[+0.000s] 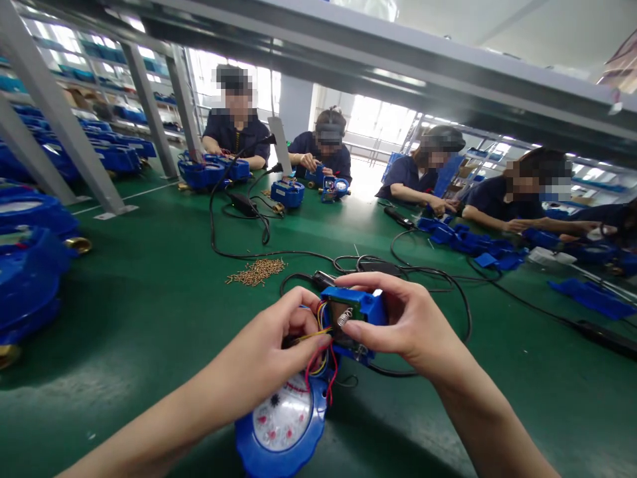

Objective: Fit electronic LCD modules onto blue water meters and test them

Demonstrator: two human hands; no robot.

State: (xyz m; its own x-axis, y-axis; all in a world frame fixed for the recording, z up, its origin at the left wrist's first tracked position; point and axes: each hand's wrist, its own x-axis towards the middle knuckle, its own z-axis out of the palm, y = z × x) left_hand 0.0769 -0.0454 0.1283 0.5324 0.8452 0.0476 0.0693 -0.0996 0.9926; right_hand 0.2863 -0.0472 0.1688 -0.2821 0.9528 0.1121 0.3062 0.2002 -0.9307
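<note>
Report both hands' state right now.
Left hand: closed, pinching wires.
Right hand: closed, holding the blue box with the metal spring.

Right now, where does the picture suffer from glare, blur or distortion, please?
In the head view, the windows are washed out to white; in the same view, pale glare lies on the green table, the blue housings at the left edge look soft and stretched, while the left hand, right hand and metal spring look fairly clear.
</note>
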